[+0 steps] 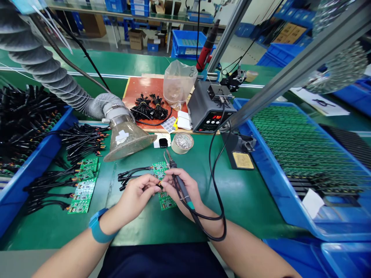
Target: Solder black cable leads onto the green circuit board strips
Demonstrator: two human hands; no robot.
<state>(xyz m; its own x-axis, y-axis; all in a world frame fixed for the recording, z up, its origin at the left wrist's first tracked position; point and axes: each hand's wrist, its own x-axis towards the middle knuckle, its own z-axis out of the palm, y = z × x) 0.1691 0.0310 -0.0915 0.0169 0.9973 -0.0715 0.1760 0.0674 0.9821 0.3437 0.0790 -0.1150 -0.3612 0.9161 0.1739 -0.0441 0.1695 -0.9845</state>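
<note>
My left hand [139, 195], with a blue band on its wrist, pinches the short end of a black cable [159, 185] with coloured wires. My right hand [188, 189] holds a soldering iron [183, 190], its tip pointing away from me, and its thumb and finger meet at the same wire end. Beneath both hands lies a green circuit board panel [166, 202], partly covered by the fingers. Black cables [133, 172] run left from its upper part. Further left, a second green board panel [84, 195] has several black cables attached.
A fume extraction hood [127, 139] stands beyond my left hand. Near the soldering station [210, 112] are a tin of metal shavings [182, 143] and an iron stand with a sponge [242, 160]. Blue bins hold cables [26, 123] at left and green boards [301, 143] at right.
</note>
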